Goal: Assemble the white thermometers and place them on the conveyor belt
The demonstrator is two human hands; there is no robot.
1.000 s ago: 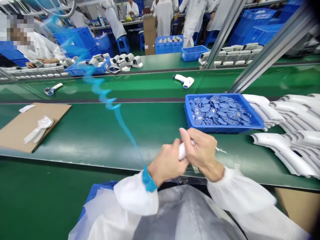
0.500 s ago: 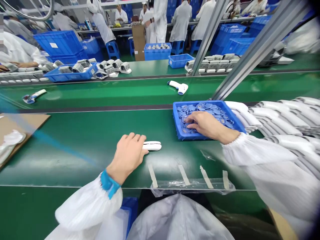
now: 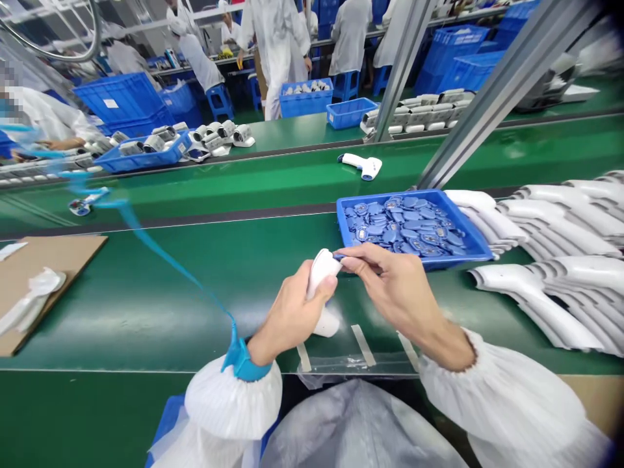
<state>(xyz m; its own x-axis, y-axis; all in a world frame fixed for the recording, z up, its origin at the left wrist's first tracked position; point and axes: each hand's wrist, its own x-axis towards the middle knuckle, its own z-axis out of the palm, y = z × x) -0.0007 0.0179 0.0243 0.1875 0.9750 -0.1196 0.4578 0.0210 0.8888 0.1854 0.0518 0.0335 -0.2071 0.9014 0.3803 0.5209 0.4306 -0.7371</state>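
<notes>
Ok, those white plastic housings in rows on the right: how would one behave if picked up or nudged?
A white plastic housing is probably light for its size, as it looks like a hollow moulded shell. It likely feels stiff, keeping its curve. Its glossy surface may be slippery, and overlapping its neighbours, it could slide if nudged.

The white plastic shell [image 3: 319, 273] looks glossy, the small blue plastic piece [image 3: 337, 257] shiny, the blue tray [image 3: 414, 262] matt plastic.
</notes>
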